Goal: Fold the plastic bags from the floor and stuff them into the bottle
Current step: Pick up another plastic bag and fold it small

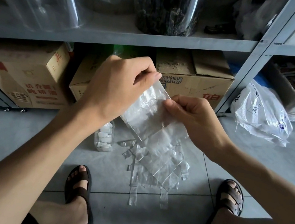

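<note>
The person is squatting by the shelf point(155, 40), holding a clear plastic bag point(148, 116) up above the floor. The left hand point(120, 83) is pinching its upper corner and the right hand point(191, 115) is pinching its side edge. Below, more flat bags point(159, 165) are lying on the tiles point(10, 137) between the sandalled feet point(78, 184), and the bottle point(103, 140) (white folded pieces inside) is standing just beside them.

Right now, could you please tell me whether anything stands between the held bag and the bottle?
Nothing visible does: the clear crinkled plastic bag hangs above the clear plastic bottle of folded bags. The left hand hides the bottle's mouth.
</note>
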Demonstrator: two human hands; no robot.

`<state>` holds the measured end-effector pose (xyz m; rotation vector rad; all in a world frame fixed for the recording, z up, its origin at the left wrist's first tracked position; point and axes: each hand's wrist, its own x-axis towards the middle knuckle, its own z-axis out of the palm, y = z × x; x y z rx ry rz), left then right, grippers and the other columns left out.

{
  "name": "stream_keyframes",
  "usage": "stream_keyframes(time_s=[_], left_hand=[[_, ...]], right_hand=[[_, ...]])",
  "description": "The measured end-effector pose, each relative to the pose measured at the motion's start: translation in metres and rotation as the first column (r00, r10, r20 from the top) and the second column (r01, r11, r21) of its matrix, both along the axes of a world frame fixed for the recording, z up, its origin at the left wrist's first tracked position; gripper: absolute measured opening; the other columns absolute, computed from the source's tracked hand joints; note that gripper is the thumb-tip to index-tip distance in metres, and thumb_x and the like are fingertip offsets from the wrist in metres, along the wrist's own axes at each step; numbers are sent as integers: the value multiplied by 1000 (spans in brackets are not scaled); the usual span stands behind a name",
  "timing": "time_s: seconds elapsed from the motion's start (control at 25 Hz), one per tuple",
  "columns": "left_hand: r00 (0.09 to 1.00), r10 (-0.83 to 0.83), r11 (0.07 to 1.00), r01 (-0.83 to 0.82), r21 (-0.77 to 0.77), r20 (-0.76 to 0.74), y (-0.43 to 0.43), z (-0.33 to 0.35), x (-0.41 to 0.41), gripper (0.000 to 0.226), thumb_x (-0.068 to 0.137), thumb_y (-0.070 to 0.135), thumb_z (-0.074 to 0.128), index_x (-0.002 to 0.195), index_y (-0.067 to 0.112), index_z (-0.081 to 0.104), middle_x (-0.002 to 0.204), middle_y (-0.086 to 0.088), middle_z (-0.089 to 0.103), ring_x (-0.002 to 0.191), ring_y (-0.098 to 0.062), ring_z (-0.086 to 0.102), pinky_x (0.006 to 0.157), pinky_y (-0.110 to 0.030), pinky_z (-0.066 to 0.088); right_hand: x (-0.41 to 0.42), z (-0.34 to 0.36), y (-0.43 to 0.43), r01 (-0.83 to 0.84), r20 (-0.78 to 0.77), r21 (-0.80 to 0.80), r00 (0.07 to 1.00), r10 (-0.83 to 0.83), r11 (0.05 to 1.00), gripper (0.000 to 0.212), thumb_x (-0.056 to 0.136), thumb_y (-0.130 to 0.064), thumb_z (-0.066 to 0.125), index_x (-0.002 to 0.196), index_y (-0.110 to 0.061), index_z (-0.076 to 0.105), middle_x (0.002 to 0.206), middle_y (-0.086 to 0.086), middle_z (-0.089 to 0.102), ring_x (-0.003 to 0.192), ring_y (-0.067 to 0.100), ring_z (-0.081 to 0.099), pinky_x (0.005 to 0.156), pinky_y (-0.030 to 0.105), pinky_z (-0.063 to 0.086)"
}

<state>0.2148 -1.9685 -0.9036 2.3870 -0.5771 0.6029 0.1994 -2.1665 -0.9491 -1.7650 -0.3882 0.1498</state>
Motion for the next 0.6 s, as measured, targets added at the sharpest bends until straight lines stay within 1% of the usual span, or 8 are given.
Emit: stream_keyframes(time_s=[0.12, 0.24, 0.32, 0.4, 0.44, 0.52, 0.56, 0.6], left_hand=[[1000, -27, 1000, 27, 7, 7, 8, 3, 1, 27, 99, 31, 59, 83, 11, 70, 60, 0, 60, 55, -16, 55, 52, -28, 39], [999, -38, 999, 38, 11, 0, 16, 3, 2, 27, 98, 33, 60, 86, 12, 71, 60, -2, 60, 55, -22, 55, 54, -35, 40], [999, -47, 999, 47, 21, -1, 20, 2, 2, 26, 98, 35, 60, 87, 14, 72, 57, 0, 57, 52, -18, 51, 52, -32, 38], [997, -76, 996, 76, 38, -3, 20, 0, 3, 25, 98, 35, 61, 87, 15, 72, 54, 3, 51, 50, -14, 45, 49, -25, 33], [995, -96, 994, 96, 60, -8, 19, -1, 3, 25, 98, 36, 60, 87, 16, 72, 53, 4, 50, 49, -13, 43, 48, -23, 32], [988, -153, 981, 156, 115, -32, 14, -4, 2, 25, 97, 39, 60, 87, 20, 72, 54, 2, 55, 47, -9, 46, 47, -27, 37], [982, -181, 972, 186, 142, -44, 11, -5, 2, 25, 96, 41, 59, 88, 21, 73, 57, 2, 59, 49, -9, 51, 47, -29, 40], [978, -202, 965, 208, 163, -51, 8, -6, 1, 26, 96, 43, 58, 88, 23, 73, 59, 2, 62, 51, -12, 55, 48, -32, 43]], right_hand=[[-1, -6, -7, -43, -34, -15, 998, 43, 999, 22, 96, -18, 60, 91, -1, 72, 79, 11, 75, 69, 21, 71, 71, 22, 54], [0, -13, -16, -125, -95, -107, 989, 115, 986, 20, 88, -22, 66, 94, -4, 74, 79, 8, 76, 68, 22, 71, 70, 31, 58], [1, -18, -21, -165, -117, -223, 983, 141, 961, 14, 85, -15, 71, 94, -7, 76, 78, 6, 76, 70, 22, 73, 71, 31, 60], [2, -18, -25, -155, -79, -308, 987, 137, 939, 12, 82, -14, 76, 95, -13, 77, 82, 1, 77, 76, 14, 74, 75, 27, 58], [2, -15, -25, -152, -70, -303, 988, 137, 941, 20, 79, -20, 78, 98, -14, 76, 88, -1, 77, 82, 10, 73, 80, 27, 58], [1, -10, -23, -191, -104, -185, 979, 174, 964, 43, 77, -32, 78, 114, -11, 71, 104, 0, 76, 99, 13, 71, 91, 33, 56], [-1, -7, -20, -213, -132, -110, 971, 198, 971, 46, 79, -32, 77, 118, -9, 68, 110, 3, 74, 105, 17, 70, 95, 33, 54], [-3, -4, -16, -221, -148, -53, 966, 211, 974, 42, 82, -28, 75, 118, -7, 68, 111, 4, 74, 107, 18, 70, 96, 32, 54]])
